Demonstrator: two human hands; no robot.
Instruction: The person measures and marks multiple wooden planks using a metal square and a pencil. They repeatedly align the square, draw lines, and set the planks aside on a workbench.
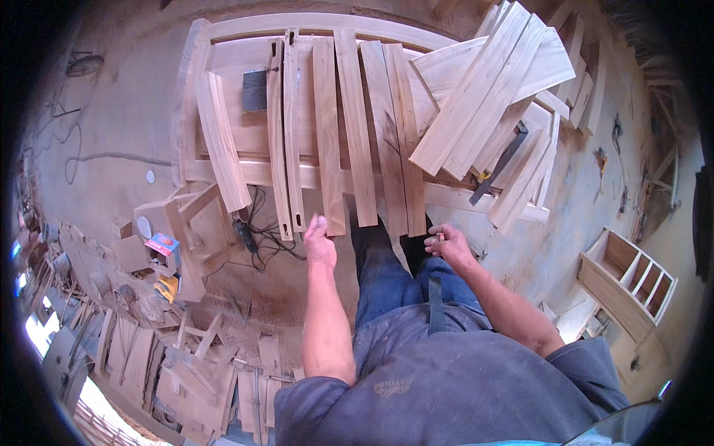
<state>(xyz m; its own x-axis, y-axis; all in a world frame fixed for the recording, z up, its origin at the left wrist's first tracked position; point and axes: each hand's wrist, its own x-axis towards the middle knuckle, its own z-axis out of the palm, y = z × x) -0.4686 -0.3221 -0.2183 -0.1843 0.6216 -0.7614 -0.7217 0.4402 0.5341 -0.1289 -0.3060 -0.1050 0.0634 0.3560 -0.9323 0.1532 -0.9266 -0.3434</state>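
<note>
My left hand (320,241) is raised beside the near ends of the wooden strips, its fingers pointing up and loosely apart. Closest to it are a pale wooden strip (325,134) and a strip with slots cut at its ends (291,134); whether it touches either is unclear. A second slotted strip (275,141) lies alongside. My right hand (448,247) is off the boards, in front of my right thigh, with curled fingers around something small that I cannot make out. Nearest to it are the ends of two adjoining boards (405,141).
The strips lie across a wooden frame (253,172). Wide boards (483,97) are stacked at right, near a try square (500,163). A corded power tool (244,232) lies on the floor. A small wooden stand (175,230) is left; a slatted wooden box (628,282) is right.
</note>
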